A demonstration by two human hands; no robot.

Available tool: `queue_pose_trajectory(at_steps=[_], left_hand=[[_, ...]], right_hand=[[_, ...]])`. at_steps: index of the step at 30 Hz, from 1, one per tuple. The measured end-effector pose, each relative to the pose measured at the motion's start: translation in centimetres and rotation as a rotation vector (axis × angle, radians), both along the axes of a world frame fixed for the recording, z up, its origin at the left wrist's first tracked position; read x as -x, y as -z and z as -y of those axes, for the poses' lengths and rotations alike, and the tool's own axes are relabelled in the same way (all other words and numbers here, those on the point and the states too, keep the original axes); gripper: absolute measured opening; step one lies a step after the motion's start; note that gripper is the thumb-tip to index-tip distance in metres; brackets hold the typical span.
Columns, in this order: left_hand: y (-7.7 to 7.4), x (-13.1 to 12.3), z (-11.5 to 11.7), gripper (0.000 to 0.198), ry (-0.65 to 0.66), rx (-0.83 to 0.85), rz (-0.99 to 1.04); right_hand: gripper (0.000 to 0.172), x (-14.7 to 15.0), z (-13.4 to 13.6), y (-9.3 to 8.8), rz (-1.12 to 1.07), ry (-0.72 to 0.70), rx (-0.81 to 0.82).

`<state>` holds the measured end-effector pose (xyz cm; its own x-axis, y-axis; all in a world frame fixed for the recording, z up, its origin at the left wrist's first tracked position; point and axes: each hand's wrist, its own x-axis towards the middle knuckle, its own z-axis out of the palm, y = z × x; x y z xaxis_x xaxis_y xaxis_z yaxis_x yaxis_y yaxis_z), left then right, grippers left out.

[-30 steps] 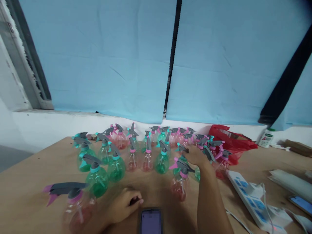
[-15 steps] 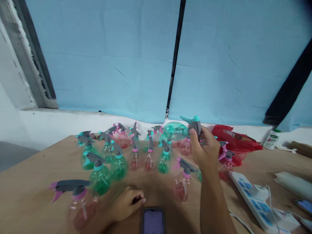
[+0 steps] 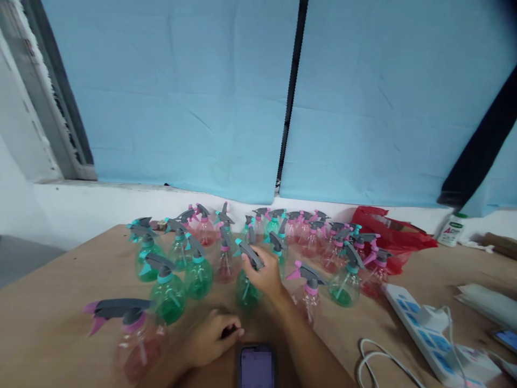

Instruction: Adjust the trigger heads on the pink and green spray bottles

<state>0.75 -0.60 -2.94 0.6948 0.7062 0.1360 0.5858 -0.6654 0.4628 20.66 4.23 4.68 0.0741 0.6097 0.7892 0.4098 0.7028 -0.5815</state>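
Note:
My right hand is wrapped round the grey head of a green spray bottle with a turquoise nozzle. The bottle is upright, low over the table or touching it; I cannot tell which. My left hand lies on the table with curled fingers and nothing visible in them. Close to its left are a pink spray bottle and a green spray bottle. Right of my right forearm stands another pink spray bottle, partly hidden by it. A clear green spray bottle stands farther right.
Several more pink and green spray bottles stand towards the wall. A phone lies at the table's near side. On the right are a white power strip with plugs and cables, a red plastic bag and a white bottle.
My right hand has come down and left with the green spray bottle, which has turned from lying sideways in the air to upright. My left hand stays in place.

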Motion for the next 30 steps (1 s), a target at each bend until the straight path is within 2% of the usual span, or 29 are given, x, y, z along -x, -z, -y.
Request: queue_pose_trajectory(at_steps=[4, 11, 16, 21, 27, 30], left_hand=[[0.2, -0.1, 0.0, 0.033, -0.023, -0.006, -0.019], [0.2, 0.0, 0.0, 0.033, -0.034, -0.004, -0.001], [0.0, -0.1, 0.1, 0.029, -0.046, 0.014, -0.01], [0.1, -0.1, 0.1, 0.032, -0.043, 0.013, -0.02], [0.3, 0.0, 0.1, 0.03, -0.043, -0.001, -0.021], [0.1, 0.0, 0.2, 0.029, -0.042, -0.009, -0.02]], right_hand=[[0.024, -0.7, -1.0, 1.2, -0.084, -0.047, 0.07], [0.028, -1.1, -2.1, 2.1, -0.121, -0.305, 0.288], [0.03, -1.2, -2.1, 1.9, -0.211, -0.46, 0.335], [0.027, -1.2, -1.8, 1.6, -0.234, -0.648, 0.481], [0.01, -1.2, -1.6, 1.9, -0.29, -0.537, 0.488], [0.01, -1.3, -1.6, 1.8, -0.262, -0.544, 0.495]])
